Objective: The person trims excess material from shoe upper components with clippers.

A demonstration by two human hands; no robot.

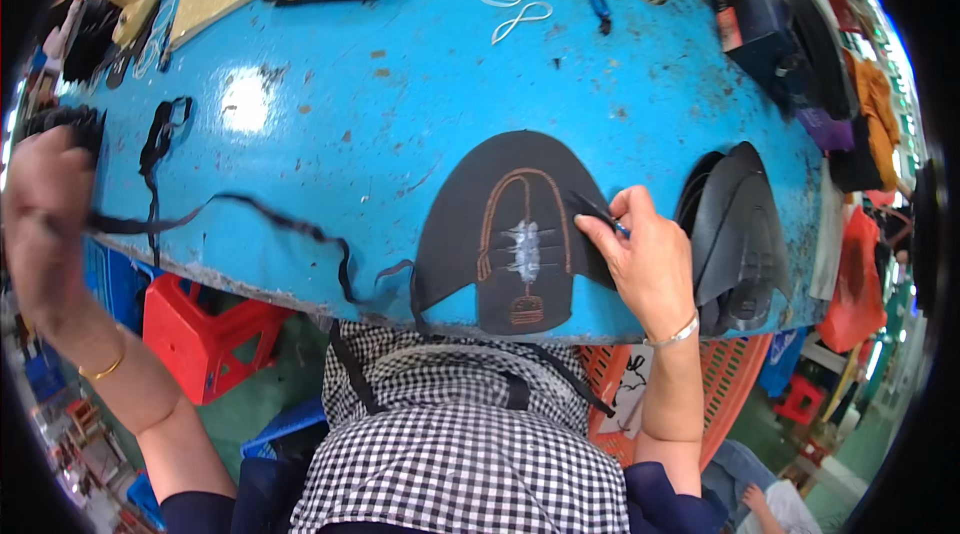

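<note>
One flat shoe upper (520, 234), one stack of uppers (740, 234)

I note a black shoe upper piece (520, 234) with brown stitched outlines and a whitish smear at its centre, just left of my right hand (650, 264). It lies on a bright blue table (400, 124) flecked with rust-brown chips. A black lace (250, 209) runs from my left hand (45, 214). A red stool (200, 334) sits below that hand; my apron (460, 434) is black-and-white checked.

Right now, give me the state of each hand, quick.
Left hand: closed, gripping a black lace pulled out to the side.
Right hand: closed, pinching a small tool against the black shoe piece.
</note>
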